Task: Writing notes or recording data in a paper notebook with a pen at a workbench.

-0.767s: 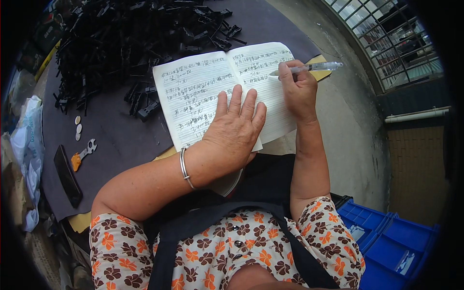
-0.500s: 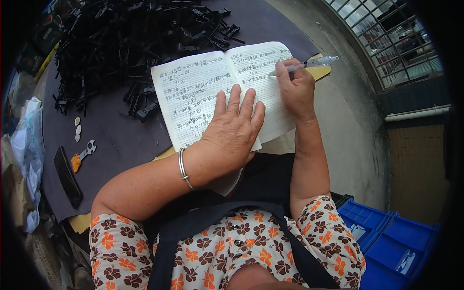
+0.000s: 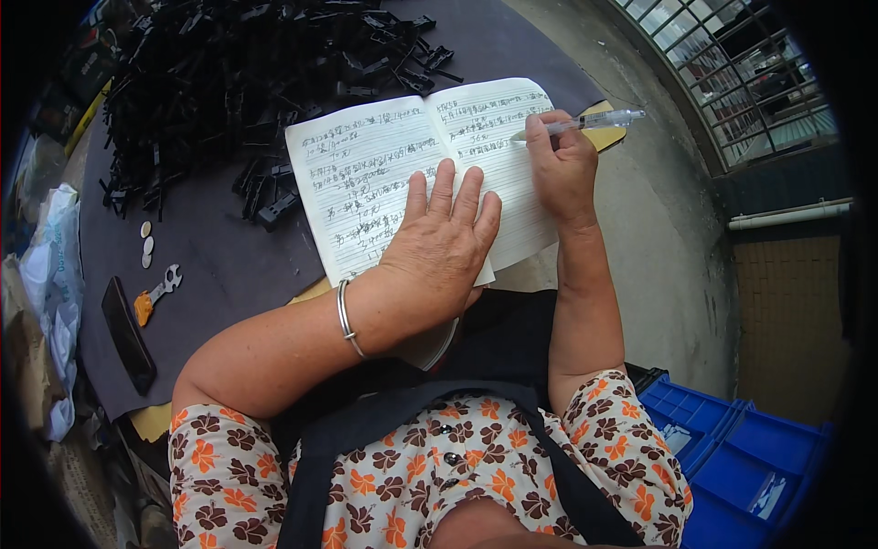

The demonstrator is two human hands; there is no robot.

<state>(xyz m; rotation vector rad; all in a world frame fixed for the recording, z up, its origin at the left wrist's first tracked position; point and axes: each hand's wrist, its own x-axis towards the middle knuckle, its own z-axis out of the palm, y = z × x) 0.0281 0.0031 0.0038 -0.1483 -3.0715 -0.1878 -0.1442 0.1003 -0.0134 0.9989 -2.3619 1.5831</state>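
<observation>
With the left hand (image 3: 439, 252) spread flat on the open notebook (image 3: 366, 174) overhanging the desk (image 3: 219, 265) edge at six o'clock, and the right hand (image 3: 562, 165) pinching a pen (image 3: 585, 122), easing that pressure could let it slide off.

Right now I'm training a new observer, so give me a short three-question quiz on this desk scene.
1. True or false: the left hand lies flat on the open lined paper notebook.
2. The right hand holds: A) clear plastic pen B) small metal spanner C) coin
3. What fills the table's far side?

Key: 1 true; 2 A; 3 a heap of black plastic clips.
</observation>
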